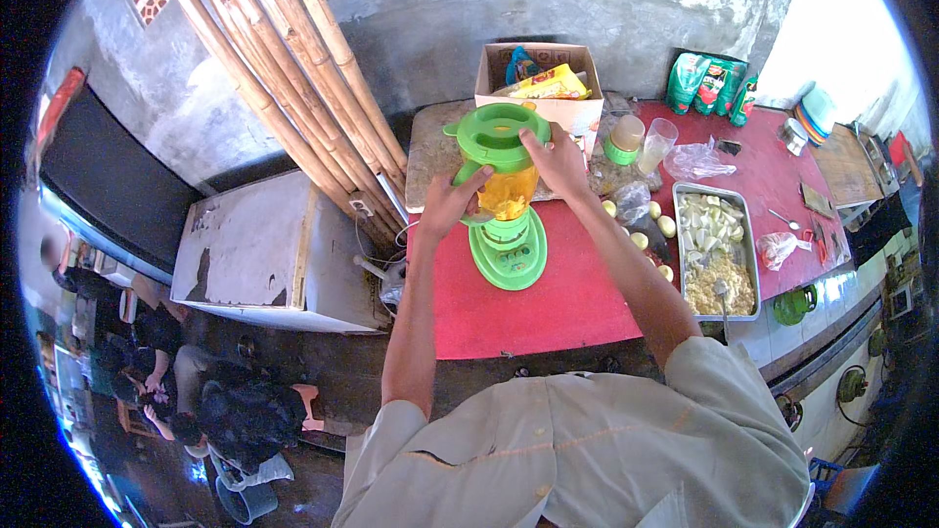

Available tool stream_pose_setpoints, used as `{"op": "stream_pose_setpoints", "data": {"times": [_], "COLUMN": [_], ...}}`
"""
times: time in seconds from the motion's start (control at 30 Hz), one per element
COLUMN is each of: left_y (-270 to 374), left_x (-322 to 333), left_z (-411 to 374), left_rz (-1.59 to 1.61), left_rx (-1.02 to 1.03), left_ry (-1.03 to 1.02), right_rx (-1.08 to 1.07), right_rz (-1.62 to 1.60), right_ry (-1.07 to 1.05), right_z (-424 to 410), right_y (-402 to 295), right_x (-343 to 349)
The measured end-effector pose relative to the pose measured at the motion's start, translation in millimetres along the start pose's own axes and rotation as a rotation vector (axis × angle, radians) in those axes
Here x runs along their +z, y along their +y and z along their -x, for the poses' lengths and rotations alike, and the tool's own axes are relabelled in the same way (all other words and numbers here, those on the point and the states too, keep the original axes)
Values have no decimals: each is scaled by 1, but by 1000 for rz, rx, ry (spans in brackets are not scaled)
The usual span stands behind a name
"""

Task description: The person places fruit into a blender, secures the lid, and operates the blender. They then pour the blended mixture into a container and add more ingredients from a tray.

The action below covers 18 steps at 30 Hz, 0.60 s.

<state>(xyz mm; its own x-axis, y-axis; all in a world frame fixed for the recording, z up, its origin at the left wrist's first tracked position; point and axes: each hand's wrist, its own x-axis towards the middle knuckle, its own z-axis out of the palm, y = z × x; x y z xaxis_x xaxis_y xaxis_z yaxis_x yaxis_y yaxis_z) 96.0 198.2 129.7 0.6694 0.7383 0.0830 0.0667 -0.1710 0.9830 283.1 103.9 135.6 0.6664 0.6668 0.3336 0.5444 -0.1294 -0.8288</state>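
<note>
A blender jug (pixel 502 194) with orange-yellow contents stands over its green motor base (pixel 508 257) on the red tabletop. I cannot tell whether the jug is fully seated. My left hand (pixel 447 207) grips the jug's green handle at the left. Against the right rim of the green lid (pixel 490 126), my right hand (pixel 560 161) is closed, its thumb on the lid and its other fingers partly hidden behind. To the right, a metal tray (pixel 677 235) holds cut pale onion-like pieces, a coarse mash and a spoon (pixel 722 293).
Several peeled onions (pixel 666 226) lie left of the tray. Behind the blender stands a cardboard box (pixel 539 106) of packets. A green-based cup (pixel 623 139), a clear cup (pixel 658 145) and a plastic bag (pixel 700 159) are nearby. People (pixel 242 411) sit at the lower left.
</note>
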Motion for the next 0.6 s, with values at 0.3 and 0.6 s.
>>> {"op": "stream_pose_setpoints", "data": {"times": [0.3, 0.6], "left_y": [17, -3], "left_x": [12, -16], "left_z": [-3, 19], "left_rz": [-142, 154], "left_rx": [-105, -78], "left_ry": [61, 41], "right_rx": [29, 35], "right_rz": [76, 141], "right_ry": [-27, -165], "right_z": [-13, 6], "right_y": [8, -46], "right_x": [-6, -9]}}
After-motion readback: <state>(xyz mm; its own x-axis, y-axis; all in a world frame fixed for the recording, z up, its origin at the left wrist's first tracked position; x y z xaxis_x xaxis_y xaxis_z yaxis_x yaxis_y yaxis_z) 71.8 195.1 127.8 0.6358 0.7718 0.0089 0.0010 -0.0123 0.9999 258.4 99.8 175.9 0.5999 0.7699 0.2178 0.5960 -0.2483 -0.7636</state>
